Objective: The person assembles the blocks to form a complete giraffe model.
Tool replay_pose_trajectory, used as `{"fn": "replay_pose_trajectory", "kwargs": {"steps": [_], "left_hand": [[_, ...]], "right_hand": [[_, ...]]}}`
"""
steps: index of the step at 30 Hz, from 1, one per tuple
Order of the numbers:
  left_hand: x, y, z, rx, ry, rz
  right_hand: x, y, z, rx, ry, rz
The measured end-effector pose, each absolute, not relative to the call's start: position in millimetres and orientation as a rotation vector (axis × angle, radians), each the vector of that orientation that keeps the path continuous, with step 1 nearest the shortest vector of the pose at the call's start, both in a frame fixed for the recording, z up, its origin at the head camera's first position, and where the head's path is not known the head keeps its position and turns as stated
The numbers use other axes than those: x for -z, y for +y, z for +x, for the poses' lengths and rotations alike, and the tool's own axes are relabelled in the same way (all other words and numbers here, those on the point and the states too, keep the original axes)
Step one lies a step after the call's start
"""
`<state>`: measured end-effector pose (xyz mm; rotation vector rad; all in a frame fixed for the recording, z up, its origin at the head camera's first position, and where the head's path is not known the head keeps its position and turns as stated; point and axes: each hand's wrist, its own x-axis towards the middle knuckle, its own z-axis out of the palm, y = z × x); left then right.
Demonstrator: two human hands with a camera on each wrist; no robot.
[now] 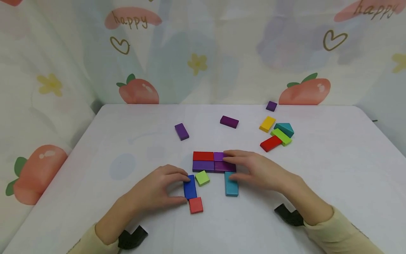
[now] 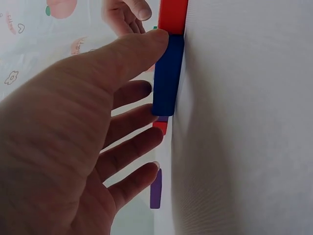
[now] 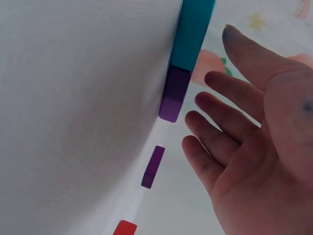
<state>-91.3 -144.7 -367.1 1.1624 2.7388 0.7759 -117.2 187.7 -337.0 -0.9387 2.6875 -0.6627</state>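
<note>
My left hand [image 1: 161, 187] holds a blue block [image 1: 190, 187] lengthwise between thumb and fingers. In the left wrist view the thumb meets one end of it, by a red block. That red square block [image 1: 196, 205] sits at its near end; a lime square block [image 1: 202, 178] lies turned beside it. Above are a red block [image 1: 203, 156], a violet block [image 1: 203, 165] and purple blocks [image 1: 224, 167] joined in two rows. My right hand [image 1: 263, 173] hovers over their right end and a teal block [image 1: 231, 187], its fingers [image 3: 210, 132] apart from the blocks.
Farther back lie a violet block [image 1: 182, 131], a dark purple block [image 1: 229, 121] and a small purple block [image 1: 271, 106]. At back right are a yellow block [image 1: 267, 124], a teal triangle [image 1: 285, 129], a lime block [image 1: 281, 137] and a red block [image 1: 271, 143]. A printed curtain [image 1: 222, 53] hangs behind the table.
</note>
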Motion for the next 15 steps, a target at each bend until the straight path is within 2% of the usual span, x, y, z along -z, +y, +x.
{"fn": "replay_pose_trajectory", "kwargs": {"steps": [9,15], "left_hand": [[363.2,-142.5,-91.0,-0.692,2.696,1.145],[365.1,-143.4,-93.3,-0.686,2.687,1.261]], "right_hand": [[337.8,185.9,-117.1,0.6,2.685,-0.99],[338.1,186.1,-117.0,0.583,2.678,-1.012]]}}
